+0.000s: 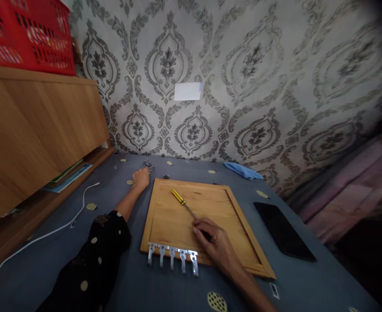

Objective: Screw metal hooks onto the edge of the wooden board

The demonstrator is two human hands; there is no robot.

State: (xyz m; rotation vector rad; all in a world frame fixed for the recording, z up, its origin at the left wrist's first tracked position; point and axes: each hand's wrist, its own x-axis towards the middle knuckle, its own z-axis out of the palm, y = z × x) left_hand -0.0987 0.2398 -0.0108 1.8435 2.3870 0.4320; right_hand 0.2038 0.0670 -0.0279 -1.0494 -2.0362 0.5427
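A wooden framed panel (210,212) lies flat on a blue-grey surface. A metal hook rack (172,253) with several hooks is at its near edge. A yellow-handled screwdriver (178,197) lies on the panel, its shaft pointing toward my right hand (215,242), which rests on the panel with fingers curled at the tip. My left hand (141,178) reaches beyond the panel's far left corner, fingers closed near small metal parts (148,164); what it holds is hidden.
A wooden cabinet (37,130) with a red basket (28,34) on top stands at left. A white cable (80,208) runs along the surface. A black phone (283,232) lies right of the panel, a blue cloth (243,170) behind it. Patterned wallpaper is at the back.
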